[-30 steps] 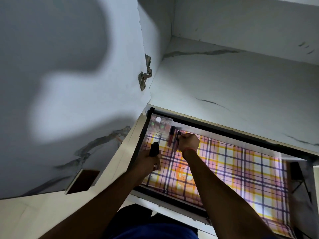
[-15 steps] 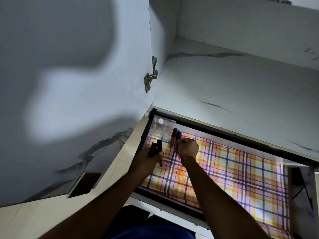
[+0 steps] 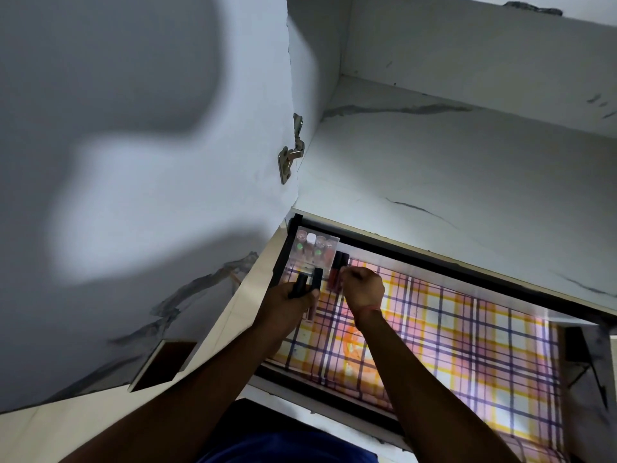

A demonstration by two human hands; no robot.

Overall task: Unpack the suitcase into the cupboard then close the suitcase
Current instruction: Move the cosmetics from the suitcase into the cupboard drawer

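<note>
An open cupboard drawer (image 3: 434, 262) with a black frame is lined with pink, yellow and purple checked paper. In its far left corner lies a clear box of small bottles (image 3: 312, 248). My left hand (image 3: 293, 304) grips two dark-capped lipstick tubes (image 3: 309, 282) over the drawer's left end. My right hand (image 3: 362, 289) is curled beside it, fingertips at another dark-capped tube (image 3: 335, 270) that lies next to the clear box. The suitcase is out of sight.
The white cupboard door (image 3: 133, 162) stands open on the left, on a metal hinge (image 3: 288, 158). A marble-patterned shelf (image 3: 467, 178) lies above the drawer. A dark opening (image 3: 167, 362) shows low on the left.
My left hand has carried its tubes up toward the drawer's far left corner. My right hand has stayed at the tubes near the clear box. The view has shifted slightly.
</note>
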